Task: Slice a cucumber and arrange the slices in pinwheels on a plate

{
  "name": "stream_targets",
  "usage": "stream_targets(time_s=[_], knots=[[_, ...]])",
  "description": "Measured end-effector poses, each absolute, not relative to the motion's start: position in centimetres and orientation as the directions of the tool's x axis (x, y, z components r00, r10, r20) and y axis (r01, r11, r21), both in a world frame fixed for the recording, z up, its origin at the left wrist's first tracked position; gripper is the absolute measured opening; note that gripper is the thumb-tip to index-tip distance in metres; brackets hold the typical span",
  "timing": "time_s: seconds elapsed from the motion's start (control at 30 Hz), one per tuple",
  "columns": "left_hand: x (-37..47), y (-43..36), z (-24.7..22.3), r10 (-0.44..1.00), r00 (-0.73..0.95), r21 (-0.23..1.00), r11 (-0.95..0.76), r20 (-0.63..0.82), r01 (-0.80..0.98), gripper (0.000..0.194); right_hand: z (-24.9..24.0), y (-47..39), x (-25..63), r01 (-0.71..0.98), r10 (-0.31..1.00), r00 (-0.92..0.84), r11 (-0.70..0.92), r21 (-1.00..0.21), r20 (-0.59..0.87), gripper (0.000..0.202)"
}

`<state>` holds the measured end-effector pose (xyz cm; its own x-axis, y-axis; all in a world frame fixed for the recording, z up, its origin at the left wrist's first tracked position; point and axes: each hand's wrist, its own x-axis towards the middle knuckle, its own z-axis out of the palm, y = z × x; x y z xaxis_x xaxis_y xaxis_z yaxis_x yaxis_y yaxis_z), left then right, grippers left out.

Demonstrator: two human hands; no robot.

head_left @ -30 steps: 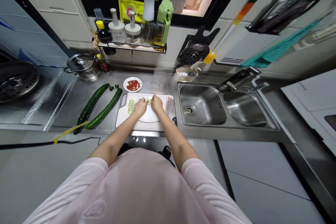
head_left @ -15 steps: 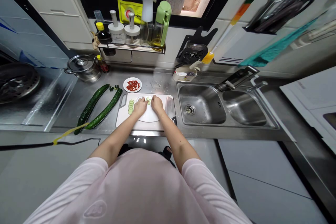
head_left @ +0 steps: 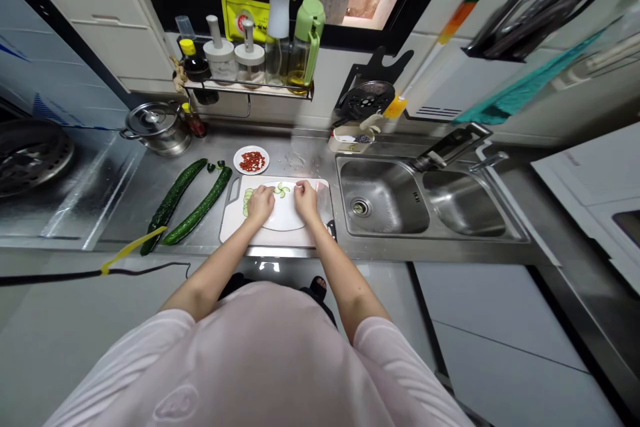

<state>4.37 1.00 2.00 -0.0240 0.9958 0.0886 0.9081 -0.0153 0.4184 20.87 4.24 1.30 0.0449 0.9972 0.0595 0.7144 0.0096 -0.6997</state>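
On the cutting board (head_left: 233, 223) lies a white oval plate (head_left: 285, 219). Thin green-edged cucumber slices (head_left: 281, 191) form a small pinwheel near its far side. My left hand (head_left: 261, 204) is over the plate's left edge, fingers loosely stretched towards the pinwheel. It partly covers a row of overlapping round cucumber slices (head_left: 247, 197) on the board. At the plate's right edge is my right hand (head_left: 306, 200), its fingers curled closed; whatever they may hold is hidden. A knife with a black handle (head_left: 331, 229) lies at the board's right side.
Two whole cucumbers (head_left: 200, 212) and small cut ends lie left of the board. Behind it stands a plate of chopped red pieces (head_left: 251, 161). A lidded pot (head_left: 157, 128) is at the back left, a double sink (head_left: 383, 203) at the right. Bottles fill a wall rack (head_left: 250, 88).
My hands have moved apart, the left one leftwards over the sliced row, the right one rightwards. The cucumber pinwheel between them now shows in full.
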Motion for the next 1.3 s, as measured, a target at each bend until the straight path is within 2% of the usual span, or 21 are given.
stream_targets(time_s=[0.33, 0.57, 0.8, 1.07, 1.3], knots=[[1.6, -3.8, 2.0, 0.986, -0.132, 0.511, 0.064, 0.099, 0.857, 0.032, 1.3, -0.4, 21.2, 0.572, 0.994, 0.100, -0.027, -0.820, 0.036, 0.030], [-1.8, -5.7, 0.3, 0.955, -0.265, 0.553, 0.148, 0.136, 0.820, 0.031, 1.0, -2.8, 22.1, 0.404, 0.983, 0.167, 0.000, -0.915, 0.074, 0.027], [-3.4, -6.4, -0.3, 0.936, -0.343, 0.500, 0.260, 0.081, 0.826, 0.028, 0.9, -4.0, 22.8, 0.352, 0.977, 0.200, -0.003, -0.936, 0.072, 0.025], [-2.8, -5.8, -0.2, 0.936, -0.352, 0.445, 0.313, 0.006, 0.839, 0.029, 0.8, -5.0, 22.8, 0.340, 0.977, 0.209, -0.026, -0.940, 0.049, 0.025], [-2.5, -5.5, -0.5, 0.934, -0.357, 0.438, 0.319, 0.005, 0.840, 0.027, 0.8, -6.4, 23.3, 0.321, 0.968, 0.250, -0.051, -0.946, 0.033, 0.027]])
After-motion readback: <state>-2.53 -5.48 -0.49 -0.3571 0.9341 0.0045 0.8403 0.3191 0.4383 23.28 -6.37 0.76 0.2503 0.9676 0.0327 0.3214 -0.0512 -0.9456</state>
